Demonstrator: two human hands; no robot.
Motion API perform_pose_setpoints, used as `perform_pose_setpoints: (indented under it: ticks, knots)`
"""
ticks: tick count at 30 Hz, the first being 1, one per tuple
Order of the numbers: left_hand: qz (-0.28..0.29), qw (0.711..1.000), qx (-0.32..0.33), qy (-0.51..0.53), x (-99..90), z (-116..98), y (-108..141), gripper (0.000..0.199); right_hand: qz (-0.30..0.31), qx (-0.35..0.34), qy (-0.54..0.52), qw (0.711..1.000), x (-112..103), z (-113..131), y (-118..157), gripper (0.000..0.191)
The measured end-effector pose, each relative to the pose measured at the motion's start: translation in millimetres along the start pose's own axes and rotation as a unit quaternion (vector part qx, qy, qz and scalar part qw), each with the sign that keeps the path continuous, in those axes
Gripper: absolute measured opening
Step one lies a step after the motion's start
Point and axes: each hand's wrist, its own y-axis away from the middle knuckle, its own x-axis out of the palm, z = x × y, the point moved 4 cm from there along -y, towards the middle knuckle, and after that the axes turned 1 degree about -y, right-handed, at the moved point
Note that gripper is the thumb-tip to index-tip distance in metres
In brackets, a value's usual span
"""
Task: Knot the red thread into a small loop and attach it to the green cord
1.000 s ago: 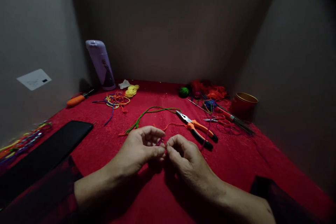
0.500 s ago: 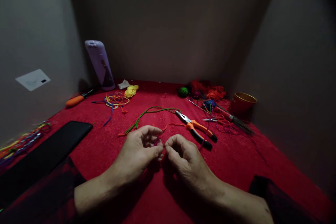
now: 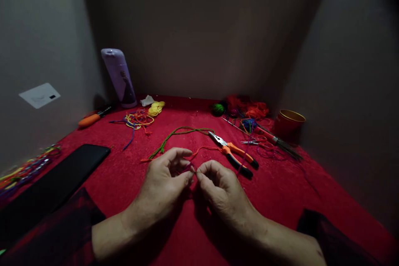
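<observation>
Near the middle of the red cloth, my left hand [image 3: 165, 178] is closed on a thin purple cord [image 3: 187, 168], pinched between thumb and fingers. My right hand [image 3: 222, 187] pinches beside it, its fingertips almost touching the left ones; whatever it grips is too small to make out. An orange cord [image 3: 205, 147] runs from behind the left fingers toward the pliers. Beyond both hands lies a curved green cord [image 3: 174, 131]. Pliers with orange and black handles [image 3: 238, 158] rest just past my right hand.
A black phone [image 3: 68, 174] and colored cords [image 3: 28, 170] lie at left. Further back are a purple bottle [image 3: 120, 79], an orange-handled tool [image 3: 89, 120] and yellow yarn [image 3: 156, 108]. At right sit yarn balls [image 3: 218, 109], scissors [image 3: 249, 142], a brush [image 3: 285, 147] and a red cup [image 3: 288, 122].
The left fingers have shifted slightly, and the purple cord between them now shows closer to the right fingertips. The right hand has barely moved.
</observation>
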Motion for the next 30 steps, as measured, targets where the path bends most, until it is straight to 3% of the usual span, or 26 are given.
perform_pose_setpoints:
  ticks: [4,8,14,20,30]
  knots:
    - [0.009,1.0,0.011,-0.012,1.5,-0.5,0.5,0.033,0.006,0.014,-0.018,1.0,1.6,-3.0,1.2,0.012]
    - [0.032,0.999,-0.027,0.032,2.5,0.1,-0.7,0.035,0.02,0.021,-0.07,0.997,2.8,-2.9,1.7,0.014]
    - [0.053,0.988,-0.081,0.122,-1.1,2.0,-5.8,0.045,-0.043,-0.011,-0.1,0.994,-4.0,-3.8,-2.2,0.016]
    - [0.073,0.982,-0.095,0.146,-2.9,4.8,-7.3,0.047,0.028,0.02,-0.12,0.992,2.7,1.2,-1.3,0.017]
    - [0.071,0.984,-0.092,0.133,-2.5,2.4,-4.5,0.046,0.031,0.018,-0.12,0.992,2.8,2.7,-1.2,0.019]
